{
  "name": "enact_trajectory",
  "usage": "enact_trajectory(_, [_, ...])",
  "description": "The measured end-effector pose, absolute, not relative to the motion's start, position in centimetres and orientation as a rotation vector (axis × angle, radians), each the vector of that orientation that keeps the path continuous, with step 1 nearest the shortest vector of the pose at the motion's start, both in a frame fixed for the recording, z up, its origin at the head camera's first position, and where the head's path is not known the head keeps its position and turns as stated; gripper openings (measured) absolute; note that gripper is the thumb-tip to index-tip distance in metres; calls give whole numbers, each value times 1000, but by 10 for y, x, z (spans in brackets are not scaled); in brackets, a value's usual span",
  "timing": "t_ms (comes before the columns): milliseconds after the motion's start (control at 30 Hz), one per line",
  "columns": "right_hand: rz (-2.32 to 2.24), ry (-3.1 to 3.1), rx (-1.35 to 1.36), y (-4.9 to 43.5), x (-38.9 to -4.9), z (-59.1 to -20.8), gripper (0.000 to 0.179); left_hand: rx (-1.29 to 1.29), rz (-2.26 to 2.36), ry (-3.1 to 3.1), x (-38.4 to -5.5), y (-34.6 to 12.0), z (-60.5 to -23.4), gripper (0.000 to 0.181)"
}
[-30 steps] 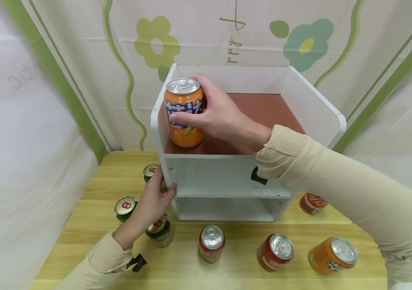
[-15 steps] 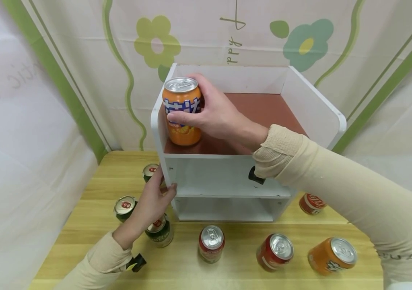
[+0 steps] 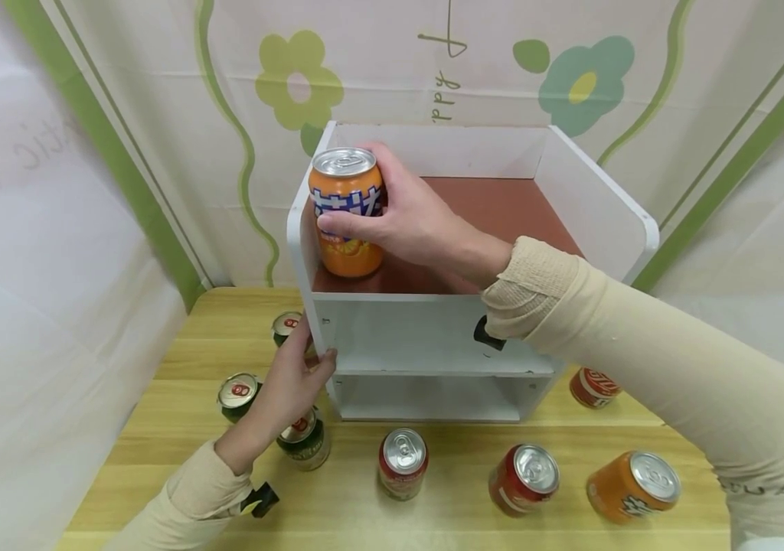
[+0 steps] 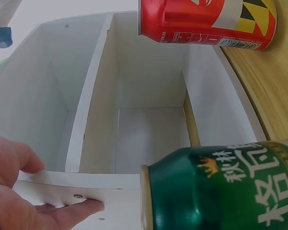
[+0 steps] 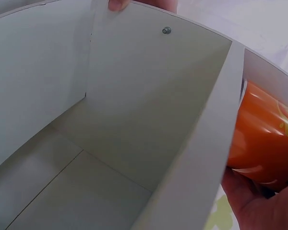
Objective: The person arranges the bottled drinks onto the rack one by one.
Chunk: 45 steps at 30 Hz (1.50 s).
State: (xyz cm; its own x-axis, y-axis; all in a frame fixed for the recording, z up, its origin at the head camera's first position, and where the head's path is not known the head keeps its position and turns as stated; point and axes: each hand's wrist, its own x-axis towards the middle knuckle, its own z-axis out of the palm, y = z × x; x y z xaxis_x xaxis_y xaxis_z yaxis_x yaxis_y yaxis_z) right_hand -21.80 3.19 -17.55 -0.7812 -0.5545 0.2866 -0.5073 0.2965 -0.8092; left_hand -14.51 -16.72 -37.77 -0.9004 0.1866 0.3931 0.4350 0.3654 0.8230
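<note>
My right hand (image 3: 426,214) grips an orange soda can (image 3: 347,222) by its side, thumb across the front label. The can stands upright at the front left of the brown top shelf (image 3: 502,207) of a white shelf unit (image 3: 426,333), close to the left wall. In the right wrist view the can (image 5: 264,139) shows beyond the shelf edge with my fingers under it. My left hand (image 3: 295,390) pinches the unit's left side panel, thumb inside and fingers outside, as the left wrist view also shows at the panel (image 4: 125,194).
Green cans (image 3: 239,392) stand left of the unit, one partly behind my left wrist. In front are two red cans, one in the middle (image 3: 403,463) and one farther right (image 3: 524,478), plus an orange can (image 3: 633,486). Another red can (image 3: 595,386) sits right of the unit.
Over the first half second my right hand and the orange soda can shift slightly left, toward the side wall. Since then they look still. My left hand keeps its place.
</note>
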Motion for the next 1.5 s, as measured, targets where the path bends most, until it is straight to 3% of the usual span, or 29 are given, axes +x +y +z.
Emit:
enact_trajectory(1067, [-1451,2524,-890,52,-210,-176,82,-541,-1563,-2407,-144,-167,-379,63])
enact_trajectory(1500, [-1263,2658,-999,70,-206,-183,86,-570,-1531,-2396,-145,-166,-380,65])
